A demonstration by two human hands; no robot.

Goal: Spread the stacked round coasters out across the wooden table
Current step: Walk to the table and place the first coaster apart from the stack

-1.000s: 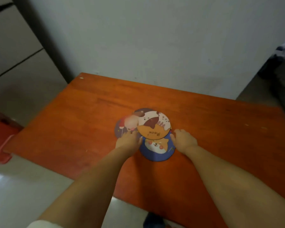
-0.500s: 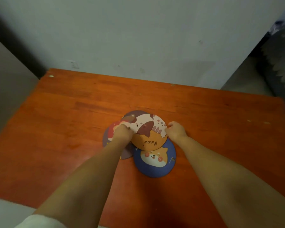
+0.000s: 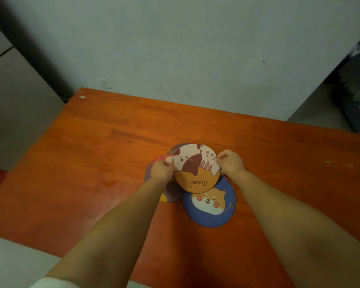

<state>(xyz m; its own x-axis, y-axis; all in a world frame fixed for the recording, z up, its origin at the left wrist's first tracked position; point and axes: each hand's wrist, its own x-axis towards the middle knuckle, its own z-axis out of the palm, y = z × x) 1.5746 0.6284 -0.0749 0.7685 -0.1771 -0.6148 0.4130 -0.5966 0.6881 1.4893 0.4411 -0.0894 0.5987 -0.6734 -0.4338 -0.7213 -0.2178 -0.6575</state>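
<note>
- Nearest to us, below and toward us from the fingers, lies the blue dog coaster (image 3: pixel 211 206), flat on the wooden table (image 3: pixel 104 146), its far edge tucked under the top one.
- Now the action: our left hand (image 3: pixel 161 169) and right hand (image 3: pixel 230 162) sit on opposite sides of the orange "Meow" coaster (image 3: pixel 195 169), fingers curled and pinching its left and right rims. It sits right between the two hands, on top of the pile, and looks tilted up a little, though we can't be sure it's clear of the others.
- Both hands are equally near it; being round, it has no long axis, so the grip line runs left to right across it.
- We judge open tabletop left, right and beyond the fingers is where it should go.
- Under the left fingers, a purple coaster (image 3: pixel 170 194) peeks out, mostly covered by hand and forearm; its picture is hard to read.
- Just past the fingers, a sliver of another coaster edge shows behind the top one. How many are in the pile we can't tell.
</note>
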